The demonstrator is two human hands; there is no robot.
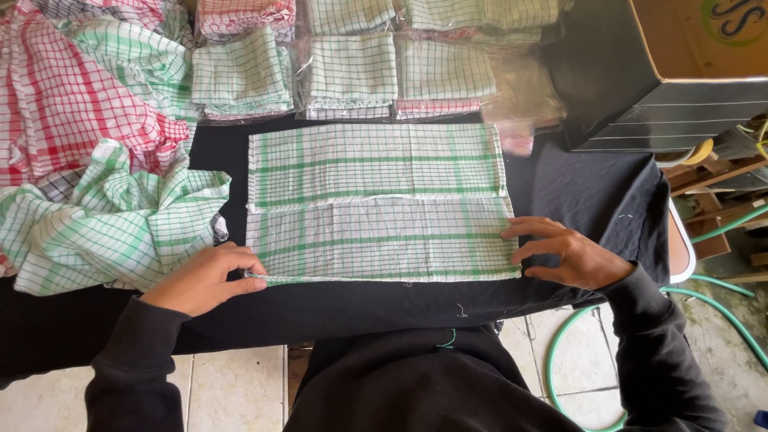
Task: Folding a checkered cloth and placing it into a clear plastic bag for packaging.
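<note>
Two bare hands work a white cotton cloth with green checks (380, 204), spread flat and partly folded on the black-covered table (576, 188). The left hand (210, 278) pinches the cloth's near left corner between its fingertips. The right hand (570, 254) lies open, fingers spread on the right edge. Folded checked cloths in clear bags (352, 60) sit beyond, with a loose heap of red and green checked cloths (88, 136) at left.

A table (576, 192) draped in black cloth stands on a pale tiled floor (232, 384) in soft daylight, with a green hose (720, 308) curling past its right edge and a dark box (632, 88) topped by cardboard at its far right corner.
</note>
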